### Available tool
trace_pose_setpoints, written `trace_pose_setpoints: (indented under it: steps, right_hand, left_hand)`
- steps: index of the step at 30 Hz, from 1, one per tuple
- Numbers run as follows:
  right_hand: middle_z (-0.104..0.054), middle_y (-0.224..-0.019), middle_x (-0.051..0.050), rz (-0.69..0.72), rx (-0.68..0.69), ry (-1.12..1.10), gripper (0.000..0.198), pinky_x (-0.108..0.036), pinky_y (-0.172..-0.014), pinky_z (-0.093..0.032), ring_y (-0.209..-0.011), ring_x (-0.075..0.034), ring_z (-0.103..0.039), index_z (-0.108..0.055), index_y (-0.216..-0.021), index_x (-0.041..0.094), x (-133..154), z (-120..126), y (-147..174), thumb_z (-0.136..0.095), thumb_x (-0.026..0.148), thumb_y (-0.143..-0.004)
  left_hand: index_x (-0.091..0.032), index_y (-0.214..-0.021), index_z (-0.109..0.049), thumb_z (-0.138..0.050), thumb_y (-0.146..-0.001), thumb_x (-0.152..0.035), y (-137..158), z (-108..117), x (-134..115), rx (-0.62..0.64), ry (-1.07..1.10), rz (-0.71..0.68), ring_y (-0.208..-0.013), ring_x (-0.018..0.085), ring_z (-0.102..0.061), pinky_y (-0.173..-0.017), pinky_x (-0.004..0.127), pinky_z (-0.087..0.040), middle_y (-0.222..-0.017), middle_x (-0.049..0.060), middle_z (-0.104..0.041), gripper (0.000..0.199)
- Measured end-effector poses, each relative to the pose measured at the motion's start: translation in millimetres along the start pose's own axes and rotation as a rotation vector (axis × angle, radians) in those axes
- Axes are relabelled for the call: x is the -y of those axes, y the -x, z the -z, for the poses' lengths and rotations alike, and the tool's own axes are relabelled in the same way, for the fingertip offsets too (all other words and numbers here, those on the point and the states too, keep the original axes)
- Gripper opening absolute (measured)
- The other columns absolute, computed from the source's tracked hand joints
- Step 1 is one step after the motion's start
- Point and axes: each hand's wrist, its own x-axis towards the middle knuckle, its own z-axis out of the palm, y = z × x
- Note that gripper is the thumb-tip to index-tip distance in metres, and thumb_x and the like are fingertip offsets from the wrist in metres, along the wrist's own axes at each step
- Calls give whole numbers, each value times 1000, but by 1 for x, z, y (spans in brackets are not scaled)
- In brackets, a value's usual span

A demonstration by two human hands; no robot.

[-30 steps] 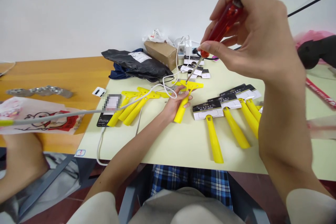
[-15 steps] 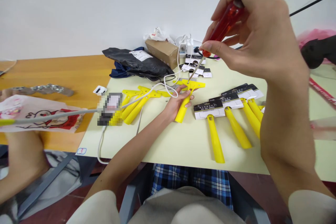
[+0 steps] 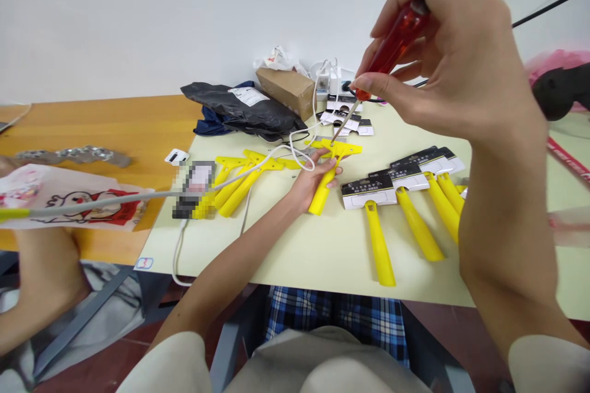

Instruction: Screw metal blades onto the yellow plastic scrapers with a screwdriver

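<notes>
My left hand (image 3: 310,185) is closed around the handle of a yellow scraper (image 3: 322,195), holding it over the table with its wide head away from me. Above and to the right, my right hand (image 3: 461,67) grips a screwdriver (image 3: 395,40) by its clear red handle. The slanting metal shaft reaches down to a screw at the left part of the scraper's head. Several more yellow scrapers (image 3: 246,187) lie left of my left hand. On the right, several scrapers (image 3: 380,245) have black-and-white card sleeves (image 3: 369,191) over their heads.
Behind the work lie a black plastic parcel (image 3: 244,110), a cardboard box (image 3: 288,91), loose card sleeves (image 3: 348,123) and a power strip (image 3: 329,83). A white cable (image 3: 295,146) loops close to the held scraper. At left, another person's arm (image 3: 46,270) is near a plastic bag (image 3: 92,199).
The camera view has shifted very slightly. Both hands keep their grips, and the screwdriver's tip stays at the same screw on the scraper's head.
</notes>
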Motion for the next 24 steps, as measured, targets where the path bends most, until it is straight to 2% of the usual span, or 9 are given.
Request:
trace_pose_setpoints:
  steps: [5,8,15,24]
  right_hand:
    - [-69,-99,3,34,-43,-55,47,-43,-84,-70,-93,-26,-78,-64,-119,39,-5,-3,1,-88,21,-83]
    - [-68,-104,2,10,-20,-53,46,-46,-88,-70,-97,-27,-77,-64,-121,38,-5,-3,2,-88,24,-84]
    - [-69,-104,1,5,-26,-62,53,-46,-85,-70,-96,-30,-77,-66,-118,44,-1,-2,0,-92,21,-77]
    - [-68,-101,0,42,-59,-92,61,-47,-82,-69,-95,-32,-78,-68,-120,44,-7,-7,0,-94,18,-72]
  left_hand:
    - [-25,-115,-60,-87,-78,-10,1,-2,0,-42,12,15,-76,11,-68,-49,15,-40,-115,7,-72,48]
    - [-26,-115,-62,-86,-77,-10,1,-3,-1,-73,16,24,-76,12,-68,-49,17,-39,-112,6,-71,47]
    - [-26,-113,-62,-86,-77,-10,1,-4,0,-77,19,29,-76,12,-67,-49,17,-38,-114,6,-72,46]
    - [-26,-112,-61,-87,-75,-11,2,-6,0,-84,5,33,-76,12,-67,-49,17,-38,-106,3,-71,48]
